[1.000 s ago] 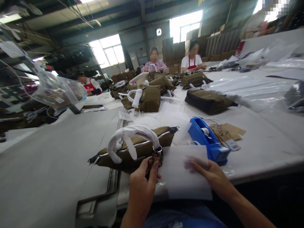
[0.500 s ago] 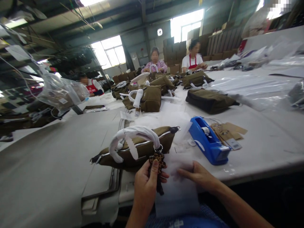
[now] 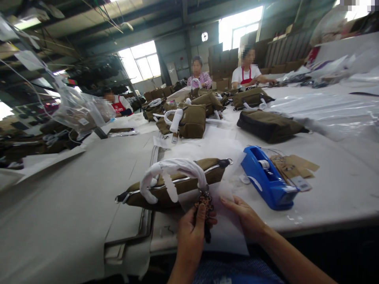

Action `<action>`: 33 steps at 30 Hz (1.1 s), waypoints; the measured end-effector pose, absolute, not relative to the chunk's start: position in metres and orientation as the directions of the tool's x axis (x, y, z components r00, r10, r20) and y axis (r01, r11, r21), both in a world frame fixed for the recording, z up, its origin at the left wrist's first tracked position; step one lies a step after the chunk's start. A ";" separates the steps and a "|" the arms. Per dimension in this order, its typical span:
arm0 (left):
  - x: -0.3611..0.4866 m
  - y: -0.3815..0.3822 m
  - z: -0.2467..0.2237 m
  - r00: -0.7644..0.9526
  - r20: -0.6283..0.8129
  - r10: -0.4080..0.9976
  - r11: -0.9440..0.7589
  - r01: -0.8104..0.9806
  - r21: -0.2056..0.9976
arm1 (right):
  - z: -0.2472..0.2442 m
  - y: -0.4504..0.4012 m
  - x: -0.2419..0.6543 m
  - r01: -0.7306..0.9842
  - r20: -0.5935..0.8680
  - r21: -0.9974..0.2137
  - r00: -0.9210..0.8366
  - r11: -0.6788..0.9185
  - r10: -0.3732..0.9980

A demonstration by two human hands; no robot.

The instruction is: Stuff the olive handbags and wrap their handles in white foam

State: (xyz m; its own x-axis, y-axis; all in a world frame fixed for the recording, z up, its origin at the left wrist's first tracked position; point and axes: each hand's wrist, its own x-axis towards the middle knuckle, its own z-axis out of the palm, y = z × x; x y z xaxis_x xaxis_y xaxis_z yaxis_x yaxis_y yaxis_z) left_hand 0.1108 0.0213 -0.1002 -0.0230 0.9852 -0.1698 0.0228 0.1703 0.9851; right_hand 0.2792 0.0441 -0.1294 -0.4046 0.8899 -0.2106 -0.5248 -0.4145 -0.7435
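An olive handbag (image 3: 189,184) with a silver zip lies in front of me, its handle (image 3: 177,165) wrapped in white paper. From the handle's near end hangs a leopard-print charm (image 3: 205,203), pinched by my left hand (image 3: 192,227) between thumb and fingers. My right hand (image 3: 245,215) grips the edge of a thin white tissue sheet (image 3: 227,228), to the right of the charm. That sheet passes behind the charm and reaches against the bag's near side. The fingertips of my left hand are partly hidden behind the charm.
A blue tape dispenser (image 3: 271,179) stands right of the bag, beside brown tags (image 3: 296,167). Further back lie several olive bags (image 3: 192,120) and clear plastic sheets (image 3: 331,110). Three people sit across the table (image 3: 74,197), one a co-worker in a red apron (image 3: 246,77).
The tissue sheet has been raised and drawn behind the charm toward the bag. My right hand now grips its edge higher up; my left hand still holds the charm. The view has shifted slightly.
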 end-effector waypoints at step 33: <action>0.089 0.019 -0.104 -0.010 -0.076 0.997 0.077 0.096 0.992 | -0.102 0.036 0.247 -0.392 -0.116 -0.906 -0.125 -0.157 0.985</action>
